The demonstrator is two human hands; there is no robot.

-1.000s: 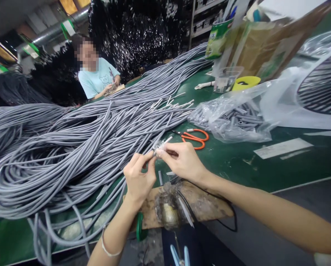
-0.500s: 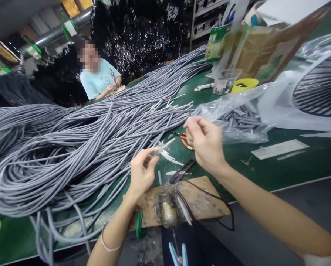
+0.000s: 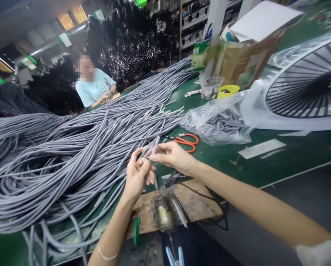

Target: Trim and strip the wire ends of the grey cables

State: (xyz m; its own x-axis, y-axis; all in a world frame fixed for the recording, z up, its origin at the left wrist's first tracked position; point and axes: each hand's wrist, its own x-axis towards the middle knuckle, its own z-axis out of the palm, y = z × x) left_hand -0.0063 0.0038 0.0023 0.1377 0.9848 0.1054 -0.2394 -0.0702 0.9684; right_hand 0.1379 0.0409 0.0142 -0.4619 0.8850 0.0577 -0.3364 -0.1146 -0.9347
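In the head view, my left hand (image 3: 137, 171) is closed around a grey cable near its end, its lower fingers slightly curled. A whitish cable end (image 3: 156, 144) sticks up between my two hands. My right hand (image 3: 176, 157) meets the left one from the right, thumb and forefinger pinching thin whitish strands at that end; their exact shape is blurred. Just beyond my right hand lie orange-handled scissors (image 3: 189, 140). Below my hands, a dark-jawed tool (image 3: 172, 179) sits by a wooden board (image 3: 195, 201), which carries a small plastic-wrapped metal device (image 3: 165, 214).
Many grey cables (image 3: 71, 159) cover the left of the green table (image 3: 209, 166). A clear bag of short grey tubes (image 3: 223, 122), a yellow tape roll (image 3: 228, 91), a cardboard box (image 3: 237, 62) and a fan (image 3: 306, 85) stand right. Another person (image 3: 94, 87) sits across the table.
My right hand has come left and down to meet my left hand at the cable end. The camera view has shifted slightly, and the scissors now show more fully.
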